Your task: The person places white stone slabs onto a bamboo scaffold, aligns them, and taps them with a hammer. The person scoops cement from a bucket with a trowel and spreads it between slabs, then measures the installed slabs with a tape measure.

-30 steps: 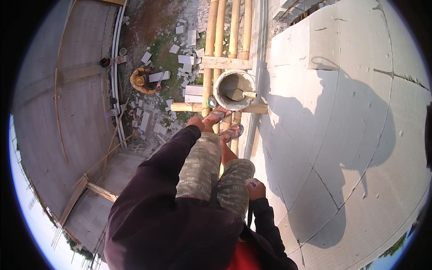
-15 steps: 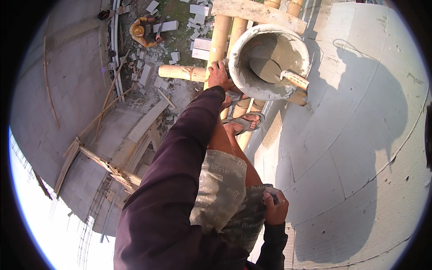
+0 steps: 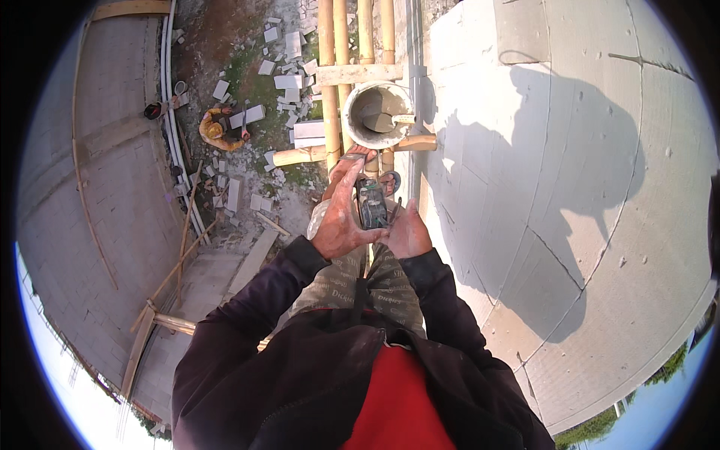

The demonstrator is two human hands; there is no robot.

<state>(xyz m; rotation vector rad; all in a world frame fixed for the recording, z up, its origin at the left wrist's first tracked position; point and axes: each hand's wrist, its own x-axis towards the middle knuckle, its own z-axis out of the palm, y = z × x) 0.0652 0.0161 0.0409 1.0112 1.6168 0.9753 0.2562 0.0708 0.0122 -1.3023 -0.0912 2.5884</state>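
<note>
In front of my lap my two hands frame a small dark rectangular thing (image 3: 371, 203); its exact kind is not clear. My left hand (image 3: 344, 226) has its fingers stretched along the left side and its thumb below, closing on it. My right hand (image 3: 409, 231) grips the lower right side, with a thin dark piece beside its fingers. Just beyond my feet stands a mortar-caked bucket (image 3: 350, 126) with grey mix inside. A trowel (image 3: 403, 118) lies in it, its handle across the right rim.
My feet are on bamboo scaffold poles (image 3: 327, 45), with a wooden crosspiece (image 3: 356, 74) beyond the bucket. A pale block wall (image 3: 487, 202) rises close on the right. Far below left, a person in yellow (image 3: 214, 130) works among scattered white blocks (image 3: 308, 129).
My left hand has left the bamboo pole, and my right hand has come up from my thigh. Both now meet around the dark thing. The bucket appears smaller and farther off.
</note>
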